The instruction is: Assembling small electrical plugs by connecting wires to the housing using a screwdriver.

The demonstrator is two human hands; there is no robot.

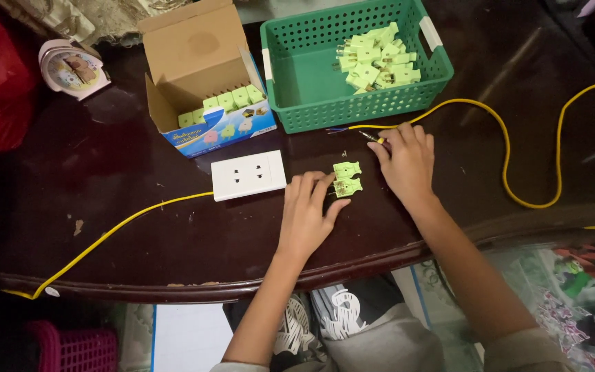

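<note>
carefully now: the left hand point(306, 215) rests flat, grasping nothing, fingertips steadying the opened green plug halves point(346, 179). just right of them, the right hand point(406, 160) pinches the yellow cable's point(504, 131) stripped end; keeping the bared wires straight there looks wise.

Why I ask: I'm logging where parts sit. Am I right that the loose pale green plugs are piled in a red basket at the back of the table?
Not quite. The head view shows the pale green plugs piled in a green basket, not a red one. It does sit at the back of the table.
</note>
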